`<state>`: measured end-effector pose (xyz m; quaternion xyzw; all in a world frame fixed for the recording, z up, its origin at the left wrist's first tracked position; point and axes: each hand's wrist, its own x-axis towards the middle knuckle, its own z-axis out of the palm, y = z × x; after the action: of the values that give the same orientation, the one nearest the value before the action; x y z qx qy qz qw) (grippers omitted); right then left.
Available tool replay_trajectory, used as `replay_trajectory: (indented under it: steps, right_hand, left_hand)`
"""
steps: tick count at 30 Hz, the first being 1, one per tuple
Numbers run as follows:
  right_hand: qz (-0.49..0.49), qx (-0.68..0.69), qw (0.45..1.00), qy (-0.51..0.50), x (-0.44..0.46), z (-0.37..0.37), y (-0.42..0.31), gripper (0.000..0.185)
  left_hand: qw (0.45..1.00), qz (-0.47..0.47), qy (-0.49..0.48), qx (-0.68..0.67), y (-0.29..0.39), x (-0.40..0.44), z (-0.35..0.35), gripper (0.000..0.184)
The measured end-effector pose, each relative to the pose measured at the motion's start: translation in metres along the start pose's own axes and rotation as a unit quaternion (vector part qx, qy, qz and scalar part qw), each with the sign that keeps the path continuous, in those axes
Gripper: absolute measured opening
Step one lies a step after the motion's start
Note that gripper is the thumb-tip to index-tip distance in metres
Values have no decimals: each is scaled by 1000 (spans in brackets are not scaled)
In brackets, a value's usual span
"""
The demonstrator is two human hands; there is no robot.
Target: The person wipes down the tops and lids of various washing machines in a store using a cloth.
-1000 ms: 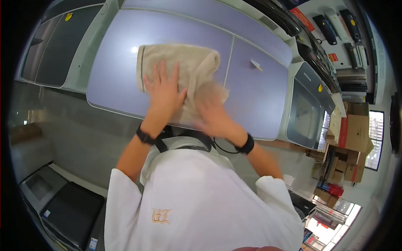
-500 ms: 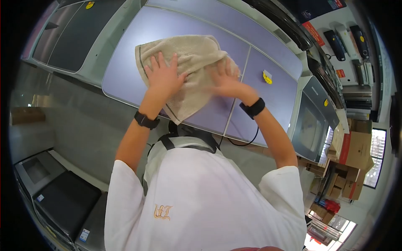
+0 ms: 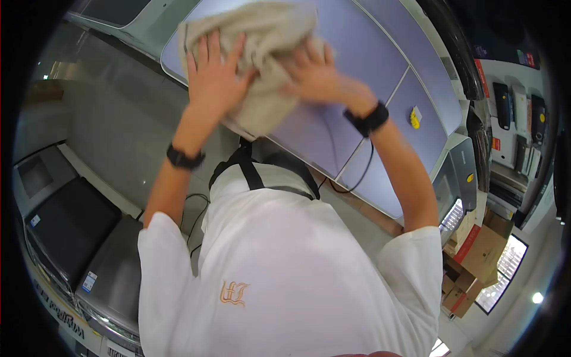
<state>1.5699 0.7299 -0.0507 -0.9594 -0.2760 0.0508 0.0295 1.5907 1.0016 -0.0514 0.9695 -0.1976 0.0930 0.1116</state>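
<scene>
As hands [image 3: 217, 84] [image 3: 315, 77] press, towel [image 3: 262, 110] tapers bodyward — axis unclear.

The towel [image 3: 262, 113] was beige, with a thin dark stripe by one side. It lay spread on the pale purple panel [image 3: 351, 65] – rumpled, creased, reaching the near edge.

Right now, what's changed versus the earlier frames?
The beige cloth moved along the table toward its left end, away from the panel seam. Folded at first, then spread wider, it's now rumpled. Left hand and right hand moved left too, both still on it. The yellow item stayed on the right-hand panel.
</scene>
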Motion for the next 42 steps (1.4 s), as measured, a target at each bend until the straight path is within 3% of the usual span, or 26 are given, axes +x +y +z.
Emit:
replay_trajectory:
  steps: [2,5,9,16,22,27,30,32,34,36,39,42]
  right_hand:
    - [71,-41,994,-65,44,-24,16,85]
    - [135,51,989,21,61,-22,6,83]
    - [85,-7,991,99,21,-9,-29,83]
    - [63,67,994,55,-37,-21,-89,74]
    - [-40,14,998,54,-2,-12,-29,71]
    - [-8,-8,1000,-22,66,-36,42,67]
    - [65,-4,998,-14,100,-45,90,63]
    - [95,16,994,43,108,-47,107,62]
    - [132,30,985,102,113,-39,124,61]
    - [175,40,971,161,112,-26,139,60]
    - [226,13,953,202,86,-27,162,61]
    - [263,-76,934,231,45,-27,188,61]
  left_hand:
    - [999,-38,13,9,-9,36,13,80]
    - [996,-76,4,38,2,50,13,82]
    - [999,-48,14,10,22,-4,8,84]
    - [994,-37,-91,-48,32,-50,-22,88]
    - [943,17,-332,17,5,22,-29,99]
    - [936,-10,-349,34,-4,122,-5,100]
    - [945,-44,-322,47,3,183,6,95]
    - [912,63,-359,187,3,234,17,90]
    - [847,172,-388,322,9,279,29,85]
    - [926,63,-327,176,28,299,42,85]
    - [948,-9,-313,57,53,332,79,93]
    - [947,35,-314,57,121,323,64,105]
